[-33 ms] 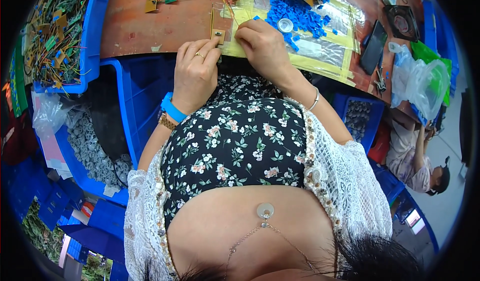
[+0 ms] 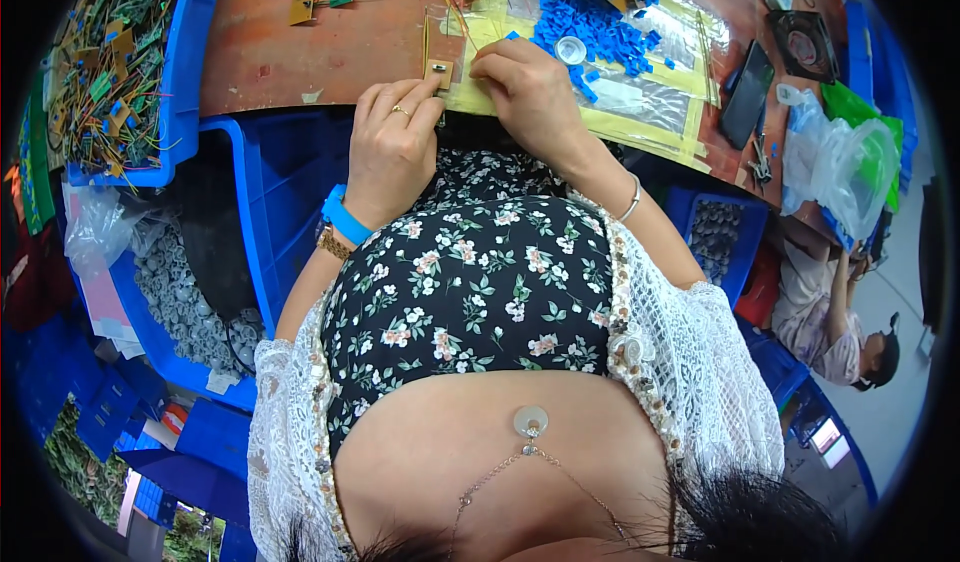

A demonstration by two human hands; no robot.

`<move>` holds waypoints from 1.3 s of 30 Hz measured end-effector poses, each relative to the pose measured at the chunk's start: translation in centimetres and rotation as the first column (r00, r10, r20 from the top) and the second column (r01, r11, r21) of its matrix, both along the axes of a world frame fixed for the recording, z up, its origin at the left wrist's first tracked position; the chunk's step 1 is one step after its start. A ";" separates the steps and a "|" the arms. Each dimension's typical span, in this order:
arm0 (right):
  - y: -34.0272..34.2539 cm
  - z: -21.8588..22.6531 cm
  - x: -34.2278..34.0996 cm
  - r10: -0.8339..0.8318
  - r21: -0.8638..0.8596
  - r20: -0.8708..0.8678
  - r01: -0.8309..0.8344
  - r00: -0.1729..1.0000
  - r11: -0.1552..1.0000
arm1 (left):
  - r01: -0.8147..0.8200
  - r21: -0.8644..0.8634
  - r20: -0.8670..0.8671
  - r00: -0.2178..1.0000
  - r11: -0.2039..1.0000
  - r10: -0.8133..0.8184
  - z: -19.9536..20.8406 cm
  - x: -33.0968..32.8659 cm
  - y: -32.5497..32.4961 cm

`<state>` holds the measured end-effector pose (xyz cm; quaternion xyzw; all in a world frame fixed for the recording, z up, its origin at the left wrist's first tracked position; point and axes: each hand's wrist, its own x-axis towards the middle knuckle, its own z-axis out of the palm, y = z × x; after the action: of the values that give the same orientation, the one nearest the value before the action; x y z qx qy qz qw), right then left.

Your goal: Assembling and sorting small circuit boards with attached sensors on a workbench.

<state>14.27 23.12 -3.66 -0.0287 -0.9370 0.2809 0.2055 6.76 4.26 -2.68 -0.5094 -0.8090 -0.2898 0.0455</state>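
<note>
At the table's near edge, my left hand point(image 2: 397, 142) has its fingers closed at a small tan circuit board point(image 2: 438, 70). A small dark part sits on the board, and thin coloured wires point(image 2: 427, 37) run up from it. Just to the right, my right hand point(image 2: 530, 92) is curled into a pinch over the yellow-taped mat point(image 2: 650, 127). Whatever its fingertips hold is hidden. Behind that hand lies a heap of small blue plastic pieces point(image 2: 600, 37), with a small clear round dish point(image 2: 570, 51) among them. One blue piece shows beside the right knuckles.
A blue bin point(image 2: 180, 92) of wired boards stands at the left. Blue bins below hold grey parts point(image 2: 185, 292). More boards point(image 2: 303, 4) lie at the back. A phone point(image 2: 747, 95), a square black fan point(image 2: 803, 45) and plastic bags point(image 2: 845, 157) are at the right. Another person point(image 2: 825, 312) sits beyond.
</note>
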 end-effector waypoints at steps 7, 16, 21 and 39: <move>-0.3 0.8 1.3 -0.165 -0.068 -0.005 0.164 0.986 0.984 | 0.045 -0.002 -0.005 0.999 0.999 -0.045 0.2 0.2 0.4; -0.8 0.6 0.4 -0.181 0.054 0.021 0.179 0.983 0.982 | 0.042 -0.053 0.011 0.999 0.998 -0.041 0.2 0.5 0.7; -1.6 0.0 -1.0 -0.122 -0.208 0.015 0.122 0.992 0.970 | 0.066 -0.153 -0.081 0.994 0.986 -0.079 -0.4 0.6 0.4; -1.2 -0.2 -1.4 -0.056 -0.355 0.078 0.081 0.995 0.931 | 0.025 -0.142 -0.128 0.991 0.989 -0.044 -0.4 0.9 0.6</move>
<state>12.88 21.88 -3.84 -0.1077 -0.8751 0.4381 0.1751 7.67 4.87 -3.08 -0.5432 -0.8137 -0.1990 0.0572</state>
